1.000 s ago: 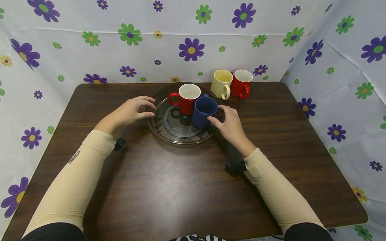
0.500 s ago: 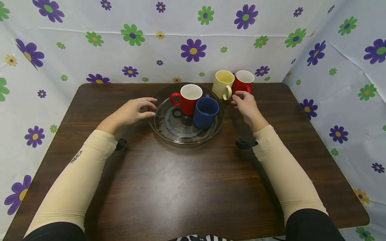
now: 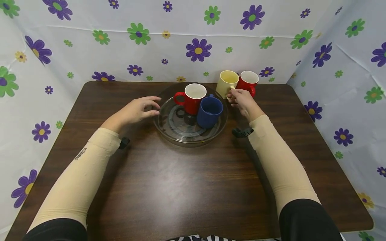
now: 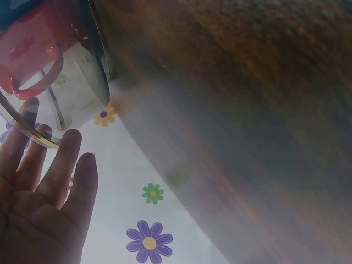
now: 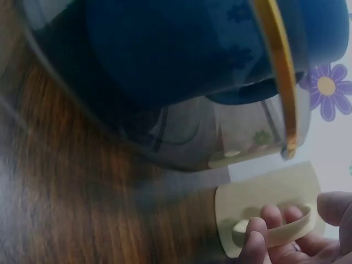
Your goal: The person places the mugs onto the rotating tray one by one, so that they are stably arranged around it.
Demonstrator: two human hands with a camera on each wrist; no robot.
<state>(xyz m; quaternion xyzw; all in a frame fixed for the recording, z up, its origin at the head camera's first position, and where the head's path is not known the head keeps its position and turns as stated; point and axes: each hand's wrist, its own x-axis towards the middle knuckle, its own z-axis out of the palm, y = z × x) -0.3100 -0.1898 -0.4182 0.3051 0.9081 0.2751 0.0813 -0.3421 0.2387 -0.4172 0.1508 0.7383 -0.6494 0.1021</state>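
My right hand (image 3: 245, 102) holds the handle of a pale yellow mug (image 3: 227, 83) standing at the table's back edge. In the right wrist view, its fingers curl through the yellow mug's handle (image 5: 289, 231). Left of it sits a round tinted glass dish (image 3: 184, 144). Inside the dish stand a red mug (image 3: 193, 103), handle to the left, and a blue mug (image 3: 208, 115), both upright and close together. At the dish's left rim is my left hand (image 3: 135, 110), fingers extended and loosely bent. In the left wrist view, its fingertips (image 4: 70, 140) lie by the glass rim; contact is unclear.
A second red mug (image 3: 245, 86) stands right beside the yellow one, partly hidden by my right hand. Behind the dark wooden table (image 3: 181, 187) hangs a white flowered cloth (image 3: 169, 20), which also covers both sides.
My right hand has left the blue mug, moved right and back, and taken the yellow mug's handle. My left hand stays by the dish. The head view has shifted slightly.
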